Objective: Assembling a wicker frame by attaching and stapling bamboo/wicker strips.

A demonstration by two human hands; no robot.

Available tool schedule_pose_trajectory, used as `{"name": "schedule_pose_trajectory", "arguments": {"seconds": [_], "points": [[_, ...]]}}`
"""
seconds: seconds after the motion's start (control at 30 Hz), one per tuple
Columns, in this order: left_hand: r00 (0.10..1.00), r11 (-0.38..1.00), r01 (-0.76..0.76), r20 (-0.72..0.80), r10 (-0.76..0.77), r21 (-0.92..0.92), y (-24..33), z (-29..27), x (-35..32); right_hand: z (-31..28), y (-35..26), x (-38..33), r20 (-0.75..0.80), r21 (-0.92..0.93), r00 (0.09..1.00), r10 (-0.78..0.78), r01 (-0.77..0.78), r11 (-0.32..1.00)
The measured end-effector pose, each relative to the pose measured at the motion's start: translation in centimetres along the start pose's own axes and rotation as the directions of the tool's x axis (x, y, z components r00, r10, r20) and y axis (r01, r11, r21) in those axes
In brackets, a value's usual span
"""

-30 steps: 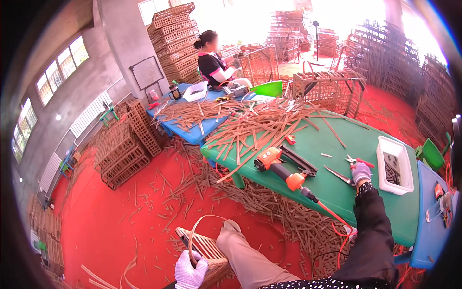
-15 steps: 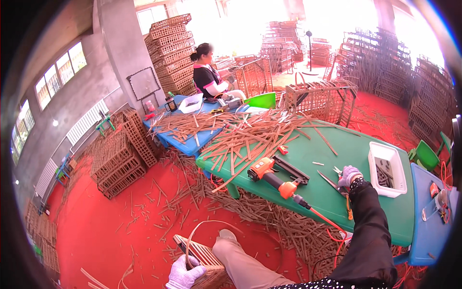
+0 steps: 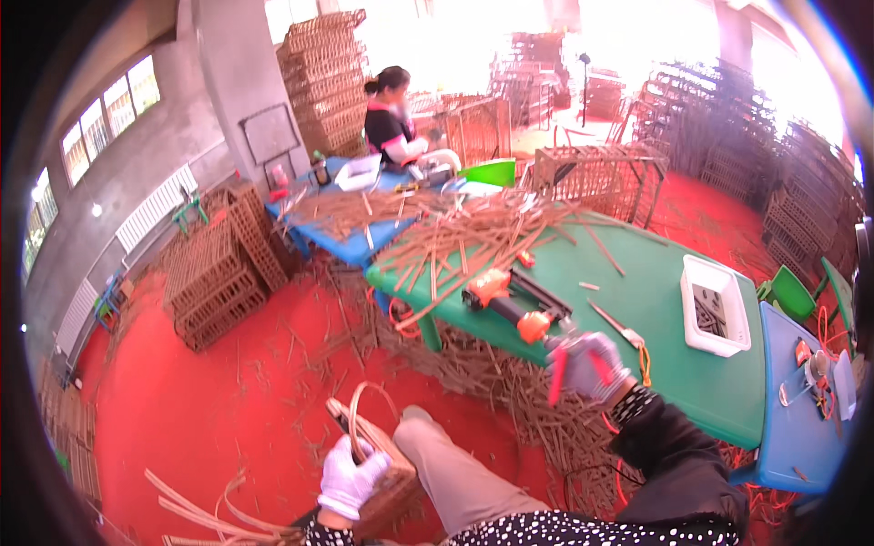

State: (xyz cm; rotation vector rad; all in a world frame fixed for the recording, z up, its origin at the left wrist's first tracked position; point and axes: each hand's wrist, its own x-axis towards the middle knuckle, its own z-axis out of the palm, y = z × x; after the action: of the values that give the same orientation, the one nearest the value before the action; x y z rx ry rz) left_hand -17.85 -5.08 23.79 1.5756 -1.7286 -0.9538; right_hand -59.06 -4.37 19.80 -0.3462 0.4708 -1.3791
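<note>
Gripping a small woven basket (image 3: 369, 455) against the knee, the gloved left hand (image 3: 350, 478) is closed over its rim, a thin cane loop arching above it. The right hand (image 3: 590, 364), also gloved, is clenched around red-handled pliers (image 3: 560, 373) at the near edge of the green surface (image 3: 674, 364), just beside the orange nail gun (image 3: 510, 305) and a pair of scissors (image 3: 614, 323).

Risk, as I judge it: the basket rests low and tilted (only one hand steadies it), so it could slip off the leg toward the red floor (image 3: 228, 400). The pliers hover close to the nail gun's hose, which could snag. Loose cane sticks (image 3: 473, 237) overhanging the surface edge might get swept down.

Hard to read: the pliers' tips blur with motion, so whether they grip anything I cannot tell. The basket's far side is hidden behind the glove. Contents of the white tray (image 3: 715, 305) are too small to identify.
</note>
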Motion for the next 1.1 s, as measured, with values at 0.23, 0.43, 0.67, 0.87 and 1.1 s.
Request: {"name": "schedule_pose_trajectory", "arguments": {"seconds": [0.23,0.43,0.67,0.87,1.1], "points": [[0.985,0.92,0.022,0.167,0.048,-0.392,0.4,-1.7,2.3,5.5,12.9,0.2,0.184,-0.88,0.982,0.051,0.141,0.453],[0.99,0.896,0.122,0.122,-0.076,-0.428,-0.8,-2.2,0.6,10.4,16.2,-0.7,0.357,-0.861,0.932,0.065,0.356,-0.362],[0.991,0.836,0.113,0.121,-0.057,-0.537,-1.3,-1.7,0.0,12.0,18.1,-1.0,0.232,-0.905,0.963,0.136,0.265,-0.332],[0.996,0.879,0.031,0.091,0.014,-0.476,-1.3,-1.5,0.0,15.1,18.0,-1.1,0.119,-0.883,0.977,0.176,0.185,-0.431],[0.994,0.867,-0.037,0.068,0.081,-0.498,-1.5,-1.0,-0.3,15.4,17.9,-1.7,0.016,-0.913,0.978,0.209,0.099,-0.396]]}}
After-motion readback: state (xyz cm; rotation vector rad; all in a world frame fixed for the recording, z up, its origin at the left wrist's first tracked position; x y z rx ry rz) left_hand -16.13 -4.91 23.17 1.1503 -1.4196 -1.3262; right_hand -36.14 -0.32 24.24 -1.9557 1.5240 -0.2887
